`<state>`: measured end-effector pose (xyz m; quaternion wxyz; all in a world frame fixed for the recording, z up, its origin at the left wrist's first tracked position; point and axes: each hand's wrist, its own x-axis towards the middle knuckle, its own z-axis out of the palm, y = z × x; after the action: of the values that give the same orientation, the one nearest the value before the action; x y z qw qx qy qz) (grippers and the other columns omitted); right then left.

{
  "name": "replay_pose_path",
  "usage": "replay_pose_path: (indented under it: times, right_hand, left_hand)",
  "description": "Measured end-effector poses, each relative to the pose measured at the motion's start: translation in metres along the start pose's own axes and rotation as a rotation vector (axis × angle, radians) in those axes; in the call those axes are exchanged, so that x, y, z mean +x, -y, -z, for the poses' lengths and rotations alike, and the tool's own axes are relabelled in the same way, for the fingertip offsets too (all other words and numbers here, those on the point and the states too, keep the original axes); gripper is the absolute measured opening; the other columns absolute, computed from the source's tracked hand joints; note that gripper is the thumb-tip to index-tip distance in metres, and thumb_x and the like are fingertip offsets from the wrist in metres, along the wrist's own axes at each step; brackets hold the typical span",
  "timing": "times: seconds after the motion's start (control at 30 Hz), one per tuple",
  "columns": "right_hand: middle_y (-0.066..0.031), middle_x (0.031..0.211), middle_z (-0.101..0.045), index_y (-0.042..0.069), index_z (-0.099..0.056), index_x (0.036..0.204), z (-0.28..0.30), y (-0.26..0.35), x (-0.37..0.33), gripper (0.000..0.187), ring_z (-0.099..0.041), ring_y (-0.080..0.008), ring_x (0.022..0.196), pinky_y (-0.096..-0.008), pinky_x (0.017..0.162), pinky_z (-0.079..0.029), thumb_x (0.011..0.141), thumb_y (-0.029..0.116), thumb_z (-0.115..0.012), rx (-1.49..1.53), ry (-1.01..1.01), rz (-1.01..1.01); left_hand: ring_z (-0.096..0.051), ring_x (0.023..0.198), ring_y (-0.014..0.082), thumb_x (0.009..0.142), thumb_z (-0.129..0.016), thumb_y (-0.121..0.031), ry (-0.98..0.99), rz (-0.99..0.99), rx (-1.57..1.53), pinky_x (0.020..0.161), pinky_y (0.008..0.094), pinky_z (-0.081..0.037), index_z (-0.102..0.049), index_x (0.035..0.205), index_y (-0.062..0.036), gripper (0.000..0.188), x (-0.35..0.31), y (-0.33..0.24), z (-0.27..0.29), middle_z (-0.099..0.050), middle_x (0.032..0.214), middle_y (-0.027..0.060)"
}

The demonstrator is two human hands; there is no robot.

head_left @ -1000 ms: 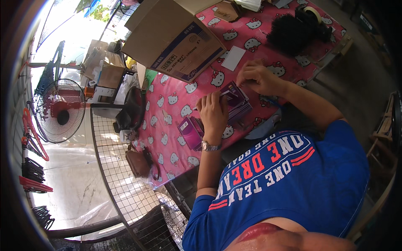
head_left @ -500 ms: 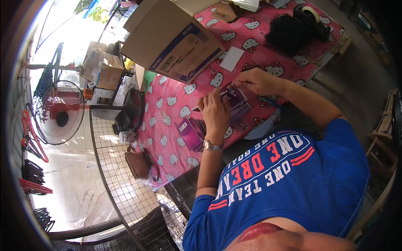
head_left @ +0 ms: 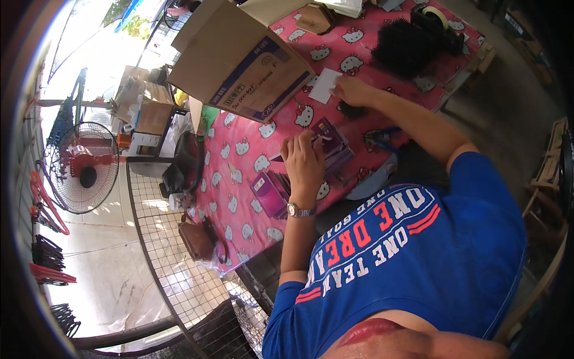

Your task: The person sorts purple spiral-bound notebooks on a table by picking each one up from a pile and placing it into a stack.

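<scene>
On the pink patterned tablecloth, my left hand holds the near end of a dark purple flat pack, its fingers bent over the edge and the thumb on top. More purple packs lie under that one. Just left of my left wrist stands a row of purple packs, partly hidden by the hand. My right hand is further off, fingers bunched together at the right edge of a white card lying flat on the table. Its fingertips are partly hidden. Beneath this hand is a small dark shape I cannot make out.
An open cardboard box stands beyond my left hand. Black bristly items and a tape dispenser are at the far right. A blue-handled tool lies near my right forearm. A brown bag sits at the left table edge.
My right hand has left the purple pack and moved away from me to the white card. My left hand stays on the pack. The whole view has shifted slightly.
</scene>
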<state>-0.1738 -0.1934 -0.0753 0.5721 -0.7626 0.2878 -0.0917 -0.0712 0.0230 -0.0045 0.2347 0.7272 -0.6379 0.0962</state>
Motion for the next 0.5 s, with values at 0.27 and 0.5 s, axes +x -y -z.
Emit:
replay_pose_path:
  times: [0.27,0.5]
  right_hand:
    - [-0.0178,0.109,-0.061,0.007,-0.054,0.121,-0.005,-0.047,0.026,0.050,-0.059,-0.0288,0.107,-0.0436,0.091,-0.047,0.081,0.033,-0.068,-0.690,-0.067,0.095]
    - [-0.0061,0.114,-0.058,0.005,-0.057,0.116,0.030,0.062,-0.007,0.040,-0.054,-0.0156,0.106,-0.0343,0.097,-0.041,0.078,0.017,-0.062,0.415,0.900,0.289]
  left_hand:
    - [-0.056,0.099,0.0318,0.087,-0.067,-0.019,-0.128,0.027,0.071,0.094,0.0452,-0.037,-0.059,0.102,-0.0055,0.021,-0.008,0.001,0.000,-0.063,0.097,0.0106]
    - [-0.051,0.102,0.0341,0.075,-0.078,-0.025,-0.097,0.096,-0.062,0.092,0.0467,-0.038,-0.062,0.103,-0.0068,0.037,-0.005,0.012,-0.009,-0.058,0.101,0.0112]
